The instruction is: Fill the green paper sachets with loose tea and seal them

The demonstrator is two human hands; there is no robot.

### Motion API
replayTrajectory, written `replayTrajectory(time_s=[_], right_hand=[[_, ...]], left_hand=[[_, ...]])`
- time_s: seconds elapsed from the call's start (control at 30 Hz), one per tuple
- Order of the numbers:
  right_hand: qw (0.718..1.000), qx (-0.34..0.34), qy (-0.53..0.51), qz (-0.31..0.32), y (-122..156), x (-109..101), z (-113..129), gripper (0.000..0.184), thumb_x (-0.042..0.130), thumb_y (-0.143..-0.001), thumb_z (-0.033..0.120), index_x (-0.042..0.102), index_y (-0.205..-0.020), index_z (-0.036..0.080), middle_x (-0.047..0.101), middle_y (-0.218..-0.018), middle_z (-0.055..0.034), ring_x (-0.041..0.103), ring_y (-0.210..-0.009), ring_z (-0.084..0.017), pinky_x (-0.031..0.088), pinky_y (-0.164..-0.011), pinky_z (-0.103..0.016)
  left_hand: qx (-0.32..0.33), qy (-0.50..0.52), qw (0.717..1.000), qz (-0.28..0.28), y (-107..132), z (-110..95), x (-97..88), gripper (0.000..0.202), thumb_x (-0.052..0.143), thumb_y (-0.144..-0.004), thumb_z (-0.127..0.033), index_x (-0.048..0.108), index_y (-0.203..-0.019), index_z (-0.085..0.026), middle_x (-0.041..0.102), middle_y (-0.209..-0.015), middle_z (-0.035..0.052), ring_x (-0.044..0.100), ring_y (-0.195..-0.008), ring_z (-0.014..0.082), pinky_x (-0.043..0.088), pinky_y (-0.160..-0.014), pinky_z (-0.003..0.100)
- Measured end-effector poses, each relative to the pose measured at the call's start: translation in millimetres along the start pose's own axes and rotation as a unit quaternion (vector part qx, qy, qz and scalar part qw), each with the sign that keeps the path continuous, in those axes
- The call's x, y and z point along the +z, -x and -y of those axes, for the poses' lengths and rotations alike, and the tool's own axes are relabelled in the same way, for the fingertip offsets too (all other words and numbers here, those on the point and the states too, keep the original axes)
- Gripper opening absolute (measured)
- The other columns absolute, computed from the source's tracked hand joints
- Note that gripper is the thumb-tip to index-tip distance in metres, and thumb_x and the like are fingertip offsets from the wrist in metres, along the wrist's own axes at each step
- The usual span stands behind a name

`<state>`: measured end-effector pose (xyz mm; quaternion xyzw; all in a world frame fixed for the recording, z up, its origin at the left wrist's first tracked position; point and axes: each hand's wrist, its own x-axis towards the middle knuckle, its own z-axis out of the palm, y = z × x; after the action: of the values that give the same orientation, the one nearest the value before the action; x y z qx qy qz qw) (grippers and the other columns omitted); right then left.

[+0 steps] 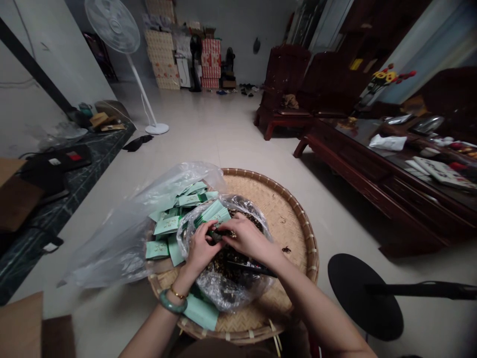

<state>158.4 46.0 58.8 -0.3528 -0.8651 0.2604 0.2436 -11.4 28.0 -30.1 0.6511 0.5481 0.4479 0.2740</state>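
My left hand [203, 246] curls its fingers and thumb around the small dark opening of a green packet, mostly hidden by the fingers. My right hand [246, 238] meets it from the right, fingertips pinched at the same packet. Just beyond the fingers, a stack of light green packets [216, 211] lies on the rim of a clear plastic bag [227, 293]. Dark loose bits resembling dried tea or herbs [223, 261] fill the bag. Below my right wrist, a dark, slim handle [251, 268] lies across them. More green packets [166, 225] are heaped at the left.
Everything rests on a round woven bamboo tray [294, 214]. A large clear plastic sheet bag [122, 238] spills over its left side. A black round stand base [365, 296] is at the right, a white fan [156, 129] farther off, and a dark wooden table [357, 174] beyond.
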Motion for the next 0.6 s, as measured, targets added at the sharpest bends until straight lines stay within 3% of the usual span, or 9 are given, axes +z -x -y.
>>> replayTrajectory(time_s=[0.1, 0.2, 0.37, 0.43, 0.5, 0.6], right_hand=[[0.997, 0.034, 0.075, 0.007, 2, 1, 3, 0.014, 0.058, -0.084, 0.014, 0.071, -0.088, 0.02, 0.062, -0.079, -0.0061, 0.051, -0.08, -0.021, 0.042, -0.075, -0.035], [0.989, 0.057, 0.135, 0.027, 5, 0, 6, 0.011, 0.061, -0.084, 0.022, 0.07, -0.089, 0.017, 0.056, -0.088, -0.0098, 0.048, -0.087, -0.024, 0.043, -0.073, -0.035], [0.992, 0.046, 0.12, 0.0, 9, 2, 4, 0.017, 0.065, -0.083, 0.024, 0.065, -0.099, 0.018, 0.053, -0.101, -0.0085, 0.049, -0.094, -0.022, 0.045, -0.078, -0.034], [0.991, 0.058, 0.121, -0.009, 10, 5, 0, 0.013, 0.065, -0.083, 0.021, 0.065, -0.095, 0.019, 0.053, -0.099, -0.0071, 0.051, -0.091, -0.02, 0.045, -0.076, -0.032], [0.989, 0.058, 0.134, -0.006, 10, 7, -4, 0.006, 0.064, -0.083, 0.018, 0.067, -0.088, 0.018, 0.054, -0.093, -0.0057, 0.052, -0.086, -0.019, 0.044, -0.071, -0.029], [0.991, 0.023, 0.128, -0.016, 12, 4, -7, 0.01, 0.058, -0.085, 0.012, 0.066, -0.086, 0.018, 0.056, -0.092, -0.0053, 0.053, -0.083, -0.017, 0.044, -0.069, -0.027]], left_hand=[[-0.002, -0.006, 1.0, -0.005, -1, -2, -0.3, 0.043, 0.068, -0.068, -0.02, 0.059, -0.11, -0.019, 0.062, -0.095, 0.0055, 0.061, -0.085, 0.0189, 0.053, -0.062, 0.026], [0.003, -0.014, 1.0, 0.003, -1, -4, -0.2, 0.044, 0.068, -0.067, -0.017, 0.059, -0.11, -0.019, 0.06, -0.092, 0.0044, 0.059, -0.084, 0.0184, 0.052, -0.062, 0.025], [0.001, -0.022, 1.0, 0.014, 1, -7, 0.6, 0.042, 0.066, -0.07, -0.018, 0.059, -0.111, -0.019, 0.056, -0.093, 0.0034, 0.057, -0.081, 0.0166, 0.049, -0.061, 0.024], [-0.007, -0.03, 0.999, 0.016, 0, -8, -0.7, 0.043, 0.066, -0.07, -0.018, 0.058, -0.113, -0.019, 0.055, -0.094, 0.0033, 0.057, -0.077, 0.0155, 0.049, -0.06, 0.024], [0.001, -0.033, 0.999, 0.035, -3, -8, -4.5, 0.046, 0.069, -0.069, -0.02, 0.058, -0.114, -0.02, 0.055, -0.097, 0.0037, 0.057, -0.079, 0.0164, 0.05, -0.067, 0.028], [0.041, -0.019, 0.994, 0.098, -10, -7, -14.3, 0.051, 0.077, -0.063, -0.023, 0.062, -0.111, -0.02, 0.059, -0.106, 0.0065, 0.057, -0.097, 0.0227, 0.047, -0.086, 0.037]])
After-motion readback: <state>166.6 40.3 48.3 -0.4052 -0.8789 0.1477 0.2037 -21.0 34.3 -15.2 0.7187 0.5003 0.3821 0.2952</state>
